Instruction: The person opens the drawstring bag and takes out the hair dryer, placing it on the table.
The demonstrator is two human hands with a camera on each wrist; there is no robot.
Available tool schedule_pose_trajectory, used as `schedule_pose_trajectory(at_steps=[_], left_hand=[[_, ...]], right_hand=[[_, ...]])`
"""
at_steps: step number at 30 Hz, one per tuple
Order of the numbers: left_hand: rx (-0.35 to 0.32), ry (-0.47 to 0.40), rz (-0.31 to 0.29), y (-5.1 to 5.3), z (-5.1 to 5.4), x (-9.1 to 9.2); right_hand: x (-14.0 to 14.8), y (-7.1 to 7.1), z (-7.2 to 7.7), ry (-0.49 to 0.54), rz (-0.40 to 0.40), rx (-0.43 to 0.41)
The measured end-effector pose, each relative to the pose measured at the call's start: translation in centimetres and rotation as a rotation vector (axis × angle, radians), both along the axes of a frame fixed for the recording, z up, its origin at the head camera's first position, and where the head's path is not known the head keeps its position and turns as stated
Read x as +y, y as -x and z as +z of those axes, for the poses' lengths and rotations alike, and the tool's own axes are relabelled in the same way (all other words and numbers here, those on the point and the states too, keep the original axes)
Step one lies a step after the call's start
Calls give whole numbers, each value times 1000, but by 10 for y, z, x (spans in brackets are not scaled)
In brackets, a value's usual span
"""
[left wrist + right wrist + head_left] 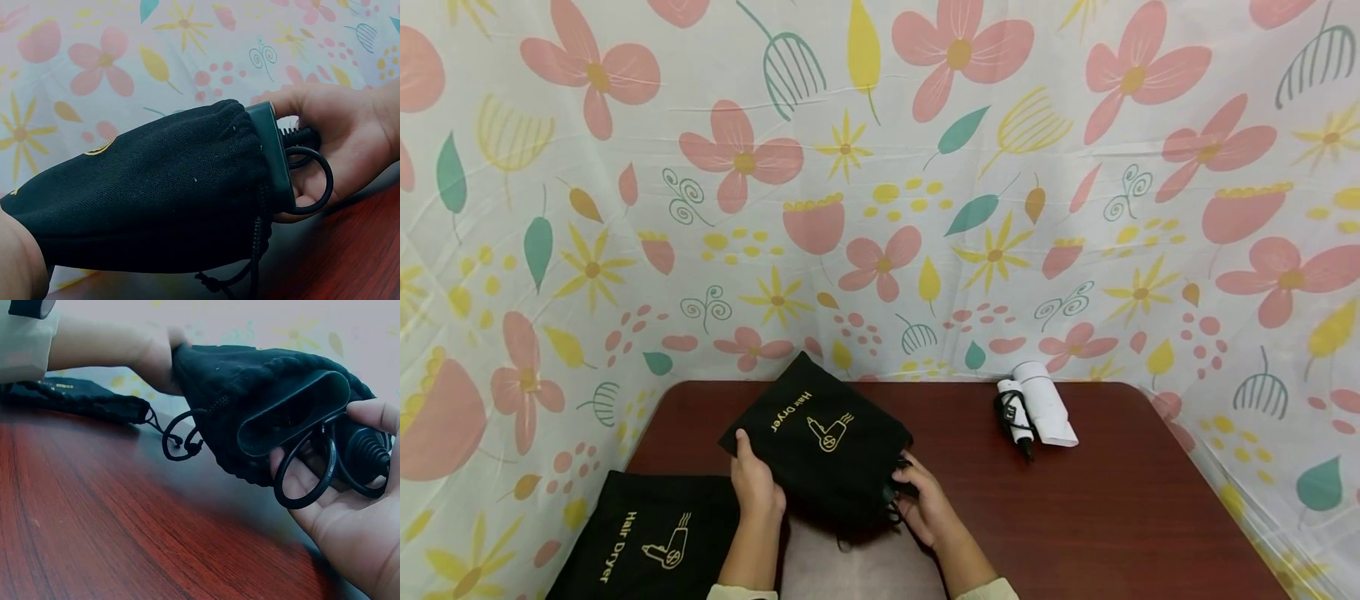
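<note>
A black drawstring bag [842, 400] printed "Hair Dryer" in gold hangs tilted above the table between both hands. My left hand [756, 485] grips its closed end at the left, thumb on the printed face. From the gathered mouth pokes the flat, oblong dark nozzle of a hair dryer [276, 159]; the bag hides the rest of its body. My right hand [928, 504] is at the mouth, thumb and fingers holding the dryer's protruding end. Beside the nozzle, a looped black cord [329, 181] with a ribbed sleeve lies against the right palm.
Another black "Hair Dryer" bag [647, 537] lies flat at the table's front left. A greyish mat [857, 567] is below the hands. At the back right lie a white cylinder-shaped appliance [1047, 404] and a white handle [1013, 408] wrapped in black cord. A floral curtain [880, 208] backs the brown table [1097, 508].
</note>
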State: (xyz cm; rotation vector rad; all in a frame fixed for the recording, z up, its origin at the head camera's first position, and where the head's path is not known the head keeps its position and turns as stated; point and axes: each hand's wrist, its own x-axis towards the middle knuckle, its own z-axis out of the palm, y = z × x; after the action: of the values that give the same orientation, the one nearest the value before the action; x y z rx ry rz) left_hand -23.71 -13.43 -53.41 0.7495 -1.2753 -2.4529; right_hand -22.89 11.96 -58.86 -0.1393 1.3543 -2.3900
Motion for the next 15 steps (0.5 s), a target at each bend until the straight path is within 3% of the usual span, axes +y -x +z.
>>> schedule_pose_trajectory(at_steps=[15], left_hand=[[-15, -22, 35, 0, 3, -3]], right_hand=[[2, -2, 2, -45, 32, 6]])
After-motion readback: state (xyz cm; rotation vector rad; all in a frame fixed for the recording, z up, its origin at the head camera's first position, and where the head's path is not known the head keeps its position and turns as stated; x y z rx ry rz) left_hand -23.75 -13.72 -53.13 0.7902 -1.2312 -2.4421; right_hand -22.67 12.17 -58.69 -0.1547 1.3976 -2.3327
